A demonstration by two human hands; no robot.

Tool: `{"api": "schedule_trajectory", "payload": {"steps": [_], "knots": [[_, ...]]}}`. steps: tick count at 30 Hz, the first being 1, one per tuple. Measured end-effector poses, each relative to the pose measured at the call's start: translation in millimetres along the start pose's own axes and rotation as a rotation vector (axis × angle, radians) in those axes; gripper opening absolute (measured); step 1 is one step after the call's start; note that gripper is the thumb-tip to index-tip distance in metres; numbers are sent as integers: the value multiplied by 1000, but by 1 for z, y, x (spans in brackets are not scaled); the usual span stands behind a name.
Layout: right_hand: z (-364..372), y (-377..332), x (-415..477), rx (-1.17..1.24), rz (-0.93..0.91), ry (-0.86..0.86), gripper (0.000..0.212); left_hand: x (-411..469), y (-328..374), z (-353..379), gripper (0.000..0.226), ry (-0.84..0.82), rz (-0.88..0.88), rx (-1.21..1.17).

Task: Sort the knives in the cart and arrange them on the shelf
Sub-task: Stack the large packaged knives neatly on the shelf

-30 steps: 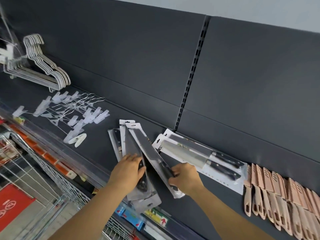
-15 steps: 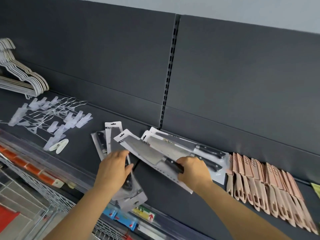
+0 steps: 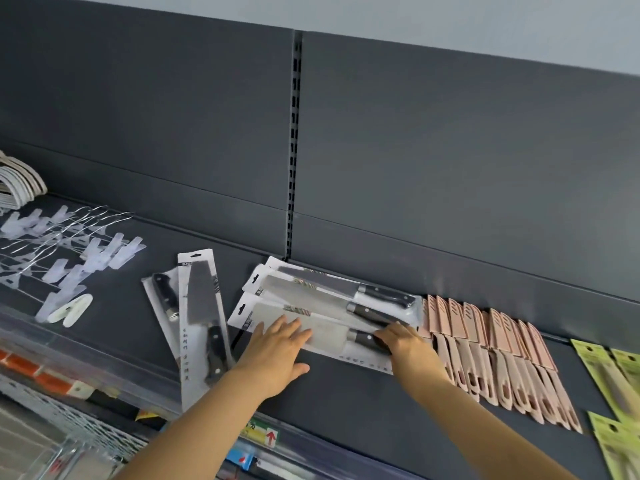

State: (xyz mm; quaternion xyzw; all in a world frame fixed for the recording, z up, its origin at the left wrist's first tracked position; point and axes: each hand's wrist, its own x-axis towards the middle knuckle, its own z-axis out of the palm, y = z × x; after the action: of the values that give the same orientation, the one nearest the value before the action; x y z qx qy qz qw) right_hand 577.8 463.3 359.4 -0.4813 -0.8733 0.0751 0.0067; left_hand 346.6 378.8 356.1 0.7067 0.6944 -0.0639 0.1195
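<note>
**Op:** Where's the knife now?

**Guide:** The pack (image 3: 322, 336) lies flat on the shelf (image 3: 346, 396), under both your grips. Your left grip (image 3: 277, 348) is spread wide, straight fingers pressing the blade end. Your right grip (image 3: 403, 341) is curled over the black handle end, holding it through the wrap.

**Op:** What's round it?

**Guide:** Just beyond your fingers, two like packs (image 3: 332, 292) lie stepped, and yours overlaps the nearer one. Just right of your right grip runs a row of pink knives (image 3: 485, 348). Left of your left grip, two more packs (image 3: 202, 323) lie skewed, one over the other. Farther left are clips (image 3: 69, 258). The cart (image 3: 65, 459) is below your left arm.

**Op:** Which step is this?

**Guide:** Setting down, I'd judge: you're squaring this pack to its stack. Next you'd let go with the right, then reach left for the skewed pair. Lift the top one by its handle end, turn it to match, and keep its edge off the pink row.
</note>
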Motion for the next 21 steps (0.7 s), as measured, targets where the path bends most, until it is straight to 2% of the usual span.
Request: {"api": "schedule_trajectory", "payload": {"steps": [13,15,18,21], "knots": [[0,-13,5,56,94,10,57,5,0,4,69,-55,-58,-6],[0,-19,7,90,72,32,53,1,0,0,65,26,-66,5],[-4,-43,12,157,-35,69,45,-14,-5,-9,51,270,-99,-35],[-8,-82,18,236,-148,59,40,-38,-29,-15,39,478,-206,-105]]}}
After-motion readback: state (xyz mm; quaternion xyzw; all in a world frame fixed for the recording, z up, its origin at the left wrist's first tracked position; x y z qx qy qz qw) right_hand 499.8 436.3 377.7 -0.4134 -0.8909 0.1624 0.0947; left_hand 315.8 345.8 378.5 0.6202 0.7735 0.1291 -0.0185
